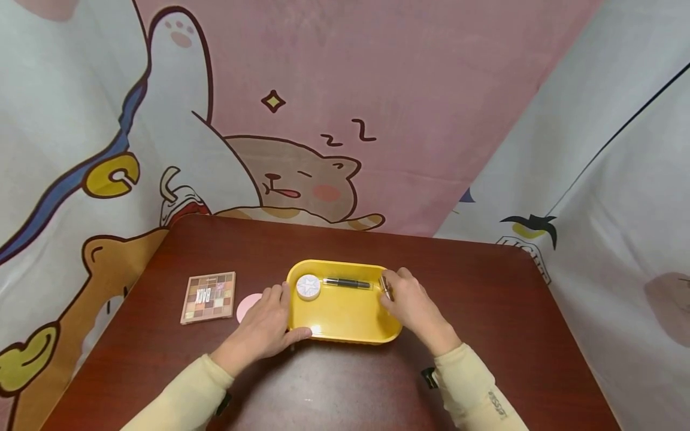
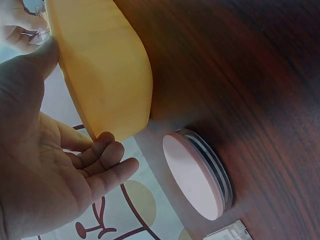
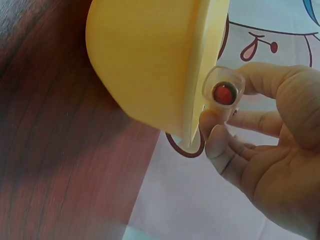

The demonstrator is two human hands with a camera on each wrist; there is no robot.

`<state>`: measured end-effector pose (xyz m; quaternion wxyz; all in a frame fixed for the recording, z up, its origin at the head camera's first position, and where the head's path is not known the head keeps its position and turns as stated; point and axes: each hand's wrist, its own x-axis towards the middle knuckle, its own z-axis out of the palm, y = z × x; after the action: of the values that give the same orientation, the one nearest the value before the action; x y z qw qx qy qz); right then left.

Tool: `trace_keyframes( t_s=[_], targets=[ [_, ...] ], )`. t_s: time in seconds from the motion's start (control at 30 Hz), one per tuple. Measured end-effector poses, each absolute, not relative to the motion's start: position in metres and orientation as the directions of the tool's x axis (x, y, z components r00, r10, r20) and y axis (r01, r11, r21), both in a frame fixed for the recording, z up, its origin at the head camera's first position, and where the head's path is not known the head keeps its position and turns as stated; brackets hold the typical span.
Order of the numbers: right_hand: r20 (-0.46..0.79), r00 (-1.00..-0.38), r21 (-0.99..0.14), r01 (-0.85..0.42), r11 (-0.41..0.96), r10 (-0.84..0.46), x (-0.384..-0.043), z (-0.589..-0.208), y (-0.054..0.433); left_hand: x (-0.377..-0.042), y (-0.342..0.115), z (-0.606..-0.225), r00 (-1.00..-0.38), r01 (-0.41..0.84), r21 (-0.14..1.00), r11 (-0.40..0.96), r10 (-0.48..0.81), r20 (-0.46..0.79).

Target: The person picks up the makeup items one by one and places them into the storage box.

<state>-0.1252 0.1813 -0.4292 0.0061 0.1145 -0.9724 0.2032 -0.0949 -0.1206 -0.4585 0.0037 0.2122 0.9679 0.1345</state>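
From my end of the feed, I see the person's right hand (image 1: pixel 416 306) pinching a small, clear tube with a round red end (image 3: pixel 223 93) between thumb and fingertips. The tube sits at the tips of those fingers, at the right end of a yellow, round-cornered tray (image 1: pixel 345 316) with a glossy floor; I can't tell whether it touches the tray. The left hand (image 1: pixel 263 324) grips the tray's near left corner, its thumb along the near rim and its fingers at the left end. Inside, I make out a white, round case with an embossed star (image 1: pixel 308 287) near the left end and, just beside it, a slim black stick with clear ends (image 1: pixel 347 283) along the far side. Left of the tray, partly behind the left hand, lies a round, pink-topped container (image 2: pixel 192 177), and farther left a flat palette of coloured squares (image 1: pixel 209 297), all on a dark red-brown wooden table (image 1: pixel 496 323).
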Motion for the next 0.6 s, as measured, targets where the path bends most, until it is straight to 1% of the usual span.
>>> trace_keyframes(
  t_s=[0.27, 0.5, 0.6],
  targets=[
    [0.069, -0.974, -0.329, -0.225, 0.917, -0.214, -0.128, -0.434, 0.166, -0.094, -0.122, -0.458, -0.916, 0.394, 0.262, 0.881, 0.401, 0.029],
    [-0.022, -0.985, -0.268, -0.157, 0.951, -0.169, -0.130, -0.437, 0.152, -0.094, -0.122, -0.459, -0.920, 0.382, 0.281, 0.880, 0.392, 0.024],
    [-0.036, -0.987, -0.243, -0.145, 0.959, -0.159, -0.131, -0.439, 0.148, -0.094, -0.121, -0.459, -0.917, 0.389, 0.285, 0.876, 0.397, 0.030]
  ],
)
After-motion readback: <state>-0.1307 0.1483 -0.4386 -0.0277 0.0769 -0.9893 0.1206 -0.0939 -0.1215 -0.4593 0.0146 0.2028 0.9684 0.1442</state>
